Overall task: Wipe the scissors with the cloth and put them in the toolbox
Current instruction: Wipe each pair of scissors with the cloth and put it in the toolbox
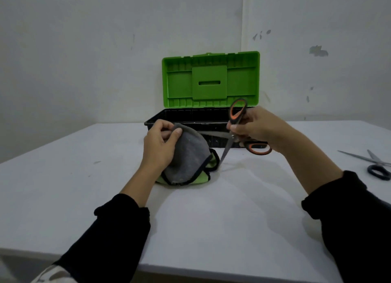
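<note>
Holding the scissors spread open above the table, the right hand grips near the pivot so one blade reaches the cloth, which the left hand pinches; the toolbox waits open behind.

One blade of the orange-handled scissors runs behind the grey cloth, its tip out of sight. The right hand covers the handle shanks. The toolbox floor is too dark to read. A second pair of scissors is clipped by the right edge.
</note>
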Demonstrator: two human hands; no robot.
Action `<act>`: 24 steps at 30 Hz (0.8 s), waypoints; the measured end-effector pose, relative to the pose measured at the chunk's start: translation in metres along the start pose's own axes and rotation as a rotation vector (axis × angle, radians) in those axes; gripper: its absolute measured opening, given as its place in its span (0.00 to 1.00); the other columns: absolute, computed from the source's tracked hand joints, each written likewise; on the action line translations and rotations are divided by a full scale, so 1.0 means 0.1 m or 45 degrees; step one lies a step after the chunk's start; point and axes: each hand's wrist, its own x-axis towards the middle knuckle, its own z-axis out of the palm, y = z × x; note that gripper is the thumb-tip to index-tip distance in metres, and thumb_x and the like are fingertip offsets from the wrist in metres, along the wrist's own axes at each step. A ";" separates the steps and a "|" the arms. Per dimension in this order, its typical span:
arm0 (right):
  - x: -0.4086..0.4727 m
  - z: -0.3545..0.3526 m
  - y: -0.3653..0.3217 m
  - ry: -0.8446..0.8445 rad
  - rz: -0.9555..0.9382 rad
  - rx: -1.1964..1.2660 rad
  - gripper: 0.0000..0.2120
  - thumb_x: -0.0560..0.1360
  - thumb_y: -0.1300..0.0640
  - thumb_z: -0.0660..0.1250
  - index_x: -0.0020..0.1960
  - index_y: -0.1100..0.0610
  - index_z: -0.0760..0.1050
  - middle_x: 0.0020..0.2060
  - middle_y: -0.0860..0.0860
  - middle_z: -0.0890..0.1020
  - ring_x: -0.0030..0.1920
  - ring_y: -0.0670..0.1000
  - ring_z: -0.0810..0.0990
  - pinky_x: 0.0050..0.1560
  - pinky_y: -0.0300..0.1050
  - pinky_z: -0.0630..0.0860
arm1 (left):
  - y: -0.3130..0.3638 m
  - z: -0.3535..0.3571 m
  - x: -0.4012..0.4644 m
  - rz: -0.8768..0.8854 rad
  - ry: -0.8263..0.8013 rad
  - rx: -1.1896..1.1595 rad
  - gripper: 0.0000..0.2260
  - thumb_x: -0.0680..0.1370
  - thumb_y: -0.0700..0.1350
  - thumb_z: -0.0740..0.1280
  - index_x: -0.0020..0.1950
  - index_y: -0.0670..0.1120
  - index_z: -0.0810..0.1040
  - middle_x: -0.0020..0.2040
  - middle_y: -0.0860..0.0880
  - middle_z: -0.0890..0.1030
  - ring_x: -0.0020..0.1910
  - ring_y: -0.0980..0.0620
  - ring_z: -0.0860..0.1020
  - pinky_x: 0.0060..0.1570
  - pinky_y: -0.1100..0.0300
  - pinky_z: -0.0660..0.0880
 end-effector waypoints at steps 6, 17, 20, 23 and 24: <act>0.08 0.12 -0.03 -0.079 -0.068 -0.184 0.07 0.74 0.59 0.69 0.48 0.62 0.80 0.42 0.57 0.84 0.42 0.54 0.83 0.49 0.48 0.80 | 0.19 0.05 -0.10 0.183 -0.218 -0.155 0.06 0.77 0.37 0.65 0.44 0.46 0.70 0.37 0.49 0.80 0.36 0.61 0.79 0.37 0.69 0.73; 0.15 0.18 0.00 0.051 -0.114 -0.196 0.15 0.70 0.56 0.71 0.44 0.69 0.77 0.33 0.55 0.78 0.34 0.52 0.75 0.39 0.47 0.72 | 0.25 0.06 -0.10 0.416 -0.365 0.168 0.10 0.73 0.37 0.69 0.52 0.48 0.81 0.49 0.52 0.82 0.50 0.63 0.79 0.53 0.72 0.72; 0.13 0.22 -0.03 0.043 -0.193 -0.254 0.13 0.71 0.56 0.71 0.44 0.67 0.78 0.35 0.57 0.81 0.36 0.53 0.78 0.41 0.48 0.76 | 0.26 0.06 -0.08 0.371 -0.416 0.242 0.11 0.68 0.44 0.75 0.50 0.49 0.82 0.43 0.58 0.81 0.45 0.69 0.77 0.48 0.75 0.72; 0.11 0.37 -0.09 0.077 -0.314 -0.297 0.10 0.71 0.56 0.71 0.43 0.65 0.79 0.35 0.56 0.81 0.38 0.54 0.79 0.43 0.51 0.78 | 0.27 0.07 -0.07 0.387 -0.320 0.215 0.07 0.66 0.48 0.77 0.41 0.50 0.82 0.38 0.56 0.82 0.40 0.62 0.80 0.44 0.66 0.76; 0.12 0.40 -0.10 0.093 -0.345 -0.308 0.10 0.71 0.57 0.71 0.42 0.64 0.79 0.35 0.57 0.82 0.39 0.56 0.81 0.45 0.53 0.79 | 0.26 0.07 -0.07 0.386 -0.310 0.204 0.08 0.66 0.50 0.77 0.39 0.49 0.81 0.37 0.54 0.83 0.40 0.59 0.80 0.44 0.61 0.77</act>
